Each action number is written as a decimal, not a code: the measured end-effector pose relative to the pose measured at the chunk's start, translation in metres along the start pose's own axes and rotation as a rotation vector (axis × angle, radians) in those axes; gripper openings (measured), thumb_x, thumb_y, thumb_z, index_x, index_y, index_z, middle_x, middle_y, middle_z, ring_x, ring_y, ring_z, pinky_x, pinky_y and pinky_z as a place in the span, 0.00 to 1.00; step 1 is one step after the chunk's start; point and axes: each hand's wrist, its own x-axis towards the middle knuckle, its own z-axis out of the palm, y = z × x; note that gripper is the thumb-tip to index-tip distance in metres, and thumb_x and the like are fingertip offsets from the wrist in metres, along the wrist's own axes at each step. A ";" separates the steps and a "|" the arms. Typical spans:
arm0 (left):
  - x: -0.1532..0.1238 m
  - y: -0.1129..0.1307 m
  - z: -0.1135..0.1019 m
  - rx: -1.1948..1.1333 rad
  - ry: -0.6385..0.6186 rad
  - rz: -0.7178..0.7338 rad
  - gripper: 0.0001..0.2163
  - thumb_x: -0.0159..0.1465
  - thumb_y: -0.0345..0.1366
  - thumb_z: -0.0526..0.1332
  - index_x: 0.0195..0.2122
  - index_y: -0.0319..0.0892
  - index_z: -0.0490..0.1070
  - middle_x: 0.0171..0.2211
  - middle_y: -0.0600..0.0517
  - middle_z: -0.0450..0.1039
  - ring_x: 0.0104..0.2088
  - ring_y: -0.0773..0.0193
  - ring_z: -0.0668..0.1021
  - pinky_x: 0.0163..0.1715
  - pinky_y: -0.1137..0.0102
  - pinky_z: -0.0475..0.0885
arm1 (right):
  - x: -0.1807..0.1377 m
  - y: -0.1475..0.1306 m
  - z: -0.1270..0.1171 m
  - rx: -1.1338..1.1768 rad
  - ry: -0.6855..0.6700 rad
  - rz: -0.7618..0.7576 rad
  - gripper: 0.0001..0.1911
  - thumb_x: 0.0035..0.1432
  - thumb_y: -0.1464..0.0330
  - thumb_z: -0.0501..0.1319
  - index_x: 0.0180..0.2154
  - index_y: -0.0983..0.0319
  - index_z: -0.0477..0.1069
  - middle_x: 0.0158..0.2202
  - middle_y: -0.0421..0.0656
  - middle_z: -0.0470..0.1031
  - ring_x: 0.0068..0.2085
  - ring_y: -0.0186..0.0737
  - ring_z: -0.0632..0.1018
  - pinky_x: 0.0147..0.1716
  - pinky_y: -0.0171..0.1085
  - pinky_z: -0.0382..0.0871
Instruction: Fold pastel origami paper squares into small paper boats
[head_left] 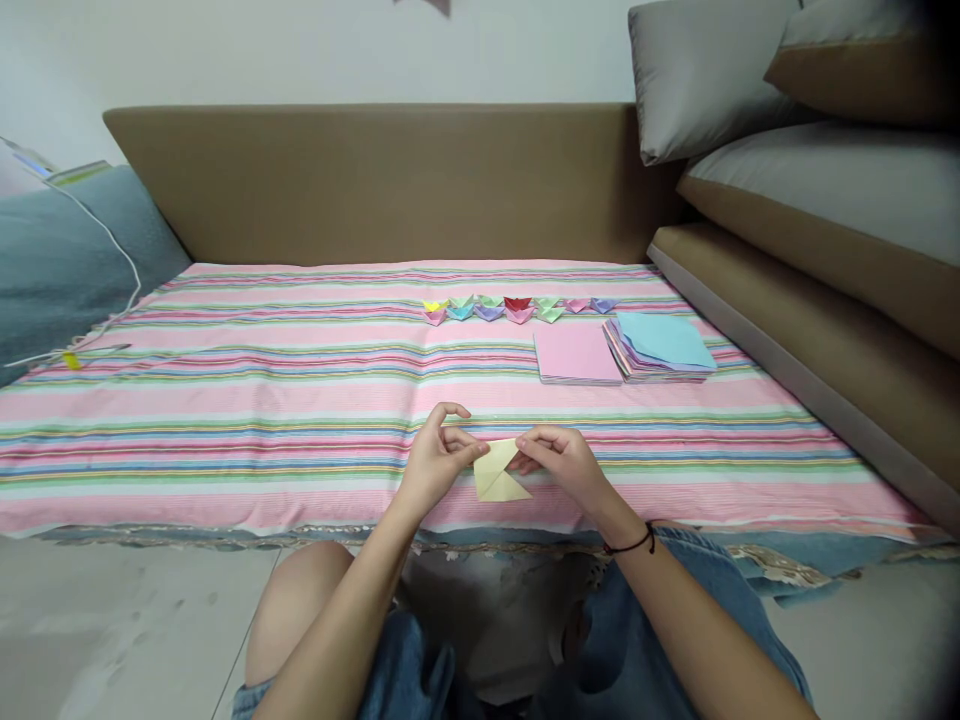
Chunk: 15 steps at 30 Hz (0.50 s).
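A pale yellow sheet of origami paper (495,475), partly folded and with crease lines, is held up over the near part of the striped cloth. My left hand (440,455) pinches its upper left corner between thumb and fingers, the index finger raised and curved. At the upper right edge, my right hand (561,458) grips the paper between thumb and fingertips. A pointed flap sticks out at the paper's lower right. Parts of the fingers behind the sheet are hidden.
Several small folded paper boats (517,308) stand in rows toward the back. Nearer lie a pink paper stack (576,355) and a mixed stack topped with blue (666,342). Cushions (825,190) are piled at right. A white cable (124,250) runs along the left of the striped cloth (262,400).
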 end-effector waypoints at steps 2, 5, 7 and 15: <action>0.000 0.000 -0.003 0.029 -0.005 -0.006 0.21 0.50 0.35 0.68 0.40 0.45 0.58 0.20 0.57 0.74 0.21 0.68 0.73 0.23 0.75 0.64 | 0.000 -0.001 -0.001 -0.050 -0.014 -0.014 0.14 0.51 0.58 0.63 0.25 0.64 0.74 0.24 0.45 0.78 0.26 0.38 0.78 0.29 0.35 0.72; -0.001 0.000 -0.005 0.068 -0.023 -0.008 0.20 0.51 0.35 0.68 0.41 0.44 0.59 0.21 0.56 0.74 0.22 0.68 0.73 0.23 0.75 0.64 | -0.001 -0.001 0.001 -0.086 -0.045 -0.026 0.14 0.52 0.59 0.62 0.26 0.64 0.73 0.24 0.44 0.77 0.27 0.39 0.78 0.29 0.36 0.73; -0.001 -0.001 -0.004 0.103 -0.057 -0.018 0.19 0.52 0.35 0.68 0.41 0.44 0.60 0.22 0.56 0.73 0.22 0.68 0.73 0.24 0.76 0.63 | -0.003 0.000 0.003 -0.091 -0.087 -0.012 0.11 0.50 0.61 0.64 0.30 0.63 0.71 0.24 0.41 0.76 0.28 0.39 0.79 0.29 0.36 0.73; -0.006 0.007 0.003 -0.007 -0.235 0.018 0.22 0.55 0.35 0.66 0.47 0.47 0.57 0.39 0.52 0.69 0.33 0.68 0.74 0.32 0.74 0.69 | -0.002 0.002 0.002 0.037 0.009 -0.112 0.15 0.48 0.65 0.66 0.31 0.57 0.59 0.22 0.32 0.68 0.26 0.34 0.74 0.28 0.34 0.73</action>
